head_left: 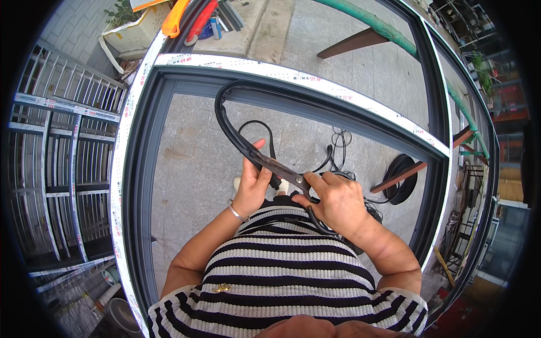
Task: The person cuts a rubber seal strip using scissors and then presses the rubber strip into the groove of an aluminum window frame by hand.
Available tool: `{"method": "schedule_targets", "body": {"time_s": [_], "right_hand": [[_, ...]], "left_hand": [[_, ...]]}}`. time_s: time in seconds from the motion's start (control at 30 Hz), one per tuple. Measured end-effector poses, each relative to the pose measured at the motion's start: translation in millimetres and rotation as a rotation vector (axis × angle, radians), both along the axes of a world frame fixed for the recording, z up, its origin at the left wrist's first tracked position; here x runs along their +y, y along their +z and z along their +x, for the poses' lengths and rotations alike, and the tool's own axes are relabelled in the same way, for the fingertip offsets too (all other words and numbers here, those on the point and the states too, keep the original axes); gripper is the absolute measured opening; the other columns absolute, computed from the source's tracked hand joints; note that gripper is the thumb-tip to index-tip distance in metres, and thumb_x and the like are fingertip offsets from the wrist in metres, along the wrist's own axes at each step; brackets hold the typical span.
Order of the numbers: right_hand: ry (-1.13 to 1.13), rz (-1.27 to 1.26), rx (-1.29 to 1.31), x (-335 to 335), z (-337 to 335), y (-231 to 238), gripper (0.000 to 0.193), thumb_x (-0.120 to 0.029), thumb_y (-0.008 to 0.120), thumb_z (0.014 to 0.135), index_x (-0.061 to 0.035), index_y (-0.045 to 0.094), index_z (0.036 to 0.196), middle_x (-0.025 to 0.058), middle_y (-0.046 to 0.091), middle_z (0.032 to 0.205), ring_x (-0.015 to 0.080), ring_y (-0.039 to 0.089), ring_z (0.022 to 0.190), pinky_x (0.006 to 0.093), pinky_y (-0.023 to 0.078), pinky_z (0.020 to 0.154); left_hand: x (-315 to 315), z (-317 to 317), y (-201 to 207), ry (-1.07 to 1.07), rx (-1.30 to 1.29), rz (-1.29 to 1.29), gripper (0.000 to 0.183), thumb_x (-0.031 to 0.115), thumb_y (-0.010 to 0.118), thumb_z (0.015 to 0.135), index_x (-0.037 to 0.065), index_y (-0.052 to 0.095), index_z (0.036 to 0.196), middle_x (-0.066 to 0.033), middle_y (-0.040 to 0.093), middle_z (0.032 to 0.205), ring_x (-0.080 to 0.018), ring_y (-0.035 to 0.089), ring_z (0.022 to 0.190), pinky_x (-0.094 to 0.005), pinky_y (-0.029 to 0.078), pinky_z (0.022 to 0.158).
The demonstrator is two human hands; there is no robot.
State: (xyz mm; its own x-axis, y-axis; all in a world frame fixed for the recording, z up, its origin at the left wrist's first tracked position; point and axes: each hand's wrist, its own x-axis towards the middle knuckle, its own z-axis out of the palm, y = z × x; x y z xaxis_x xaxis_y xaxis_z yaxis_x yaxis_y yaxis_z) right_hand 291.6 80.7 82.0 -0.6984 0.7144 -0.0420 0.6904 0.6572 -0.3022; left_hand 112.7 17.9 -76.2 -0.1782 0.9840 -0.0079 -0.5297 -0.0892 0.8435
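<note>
My right hand point(337, 201) is closed round the handles of a pair of dark scissors point(284, 172). Their blades point up and left and reach the black rubber strip point(224, 115) beside my left hand point(253, 183). Fingers and thumb of that hand grip the strip close to the blades. From there the strip loops up along the inner edge of a grey window frame point(197, 66) with white protective film. Whether the blades are closed on the strip, I cannot make out.
Below the frame, loose black strip point(338, 163) trails over the paved floor. A coil of black strip point(401, 179) lies to the right. A green pole point(369, 22) crosses at the back. Orange-handled tool point(176, 18) rests at the upper left corner. Barred metal frames point(62, 191) stand at left.
</note>
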Motion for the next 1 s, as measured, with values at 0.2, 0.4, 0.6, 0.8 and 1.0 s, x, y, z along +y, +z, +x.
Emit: {"method": "schedule_targets", "body": {"time_s": [0.2, 0.4, 0.6, 0.8, 1.0], "right_hand": [[-0.004, -0.036, 0.009, -4.6, -0.8, -2.8, 0.049, -0.047, 0.08, 0.084, -0.005, 0.073, 0.109, 0.0121, 0.065, 0.07, 0.0316, 0.067, 0.057, 0.0414, 0.055, 0.054], [0.0, -0.046, 0.0, -6.5, -0.8, -4.1, 0.05, -0.048, 0.078, 0.086, -0.0039, 0.072, 0.109, 0.0137, 0.066, 0.069, 0.0324, 0.067, 0.057, 0.0421, 0.055, 0.054], [0.035, 0.014, -0.045, -6.7, 1.5, -12.7, 0.043, -0.046, 0.077, 0.087, -0.0067, 0.07, 0.103, 0.0109, 0.063, 0.067, 0.0294, 0.065, 0.055, 0.0407, 0.053, 0.052], [0.078, 0.106, -0.034, -4.7, 3.6, -21.7, 0.039, -0.047, 0.075, 0.088, -0.01, 0.067, 0.097, 0.0081, 0.061, 0.067, 0.0274, 0.064, 0.055, 0.04, 0.052, 0.052], [0.067, 0.066, -0.055, -4.2, 4.2, -22.3, 0.041, -0.05, 0.076, 0.086, -0.0107, 0.068, 0.098, 0.0082, 0.061, 0.069, 0.0291, 0.065, 0.057, 0.0418, 0.052, 0.053]], "left_hand": [[-0.9, 4.9, -1.3, 0.054, 0.038, -0.013, 0.059, 0.019, 0.052, 0.11, 0.007, 0.02, 0.157, -0.0063, 0.062, 0.11, -0.0137, 0.06, 0.103, -0.0313, 0.048, 0.096], [-1.5, 4.4, 1.2, 0.038, 0.033, -0.013, 0.058, 0.02, 0.053, 0.11, 0.006, 0.021, 0.156, -0.007, 0.062, 0.11, -0.0139, 0.061, 0.103, -0.0316, 0.048, 0.096], [-1.9, 7.1, 4.2, 0.037, 0.006, -0.02, 0.057, 0.021, 0.051, 0.11, 0.006, 0.021, 0.155, -0.0071, 0.062, 0.109, -0.0139, 0.061, 0.102, -0.0309, 0.048, 0.096], [-3.7, 6.2, 3.4, 0.036, -0.018, -0.048, 0.056, 0.022, 0.05, 0.111, 0.008, 0.02, 0.156, -0.0072, 0.061, 0.11, -0.0121, 0.059, 0.098, -0.029, 0.049, 0.09], [-4.3, 7.7, 9.4, 0.042, -0.086, -0.036, 0.057, 0.023, 0.05, 0.111, 0.009, 0.02, 0.157, -0.0065, 0.061, 0.112, -0.0118, 0.058, 0.093, -0.0283, 0.05, 0.086]]}}
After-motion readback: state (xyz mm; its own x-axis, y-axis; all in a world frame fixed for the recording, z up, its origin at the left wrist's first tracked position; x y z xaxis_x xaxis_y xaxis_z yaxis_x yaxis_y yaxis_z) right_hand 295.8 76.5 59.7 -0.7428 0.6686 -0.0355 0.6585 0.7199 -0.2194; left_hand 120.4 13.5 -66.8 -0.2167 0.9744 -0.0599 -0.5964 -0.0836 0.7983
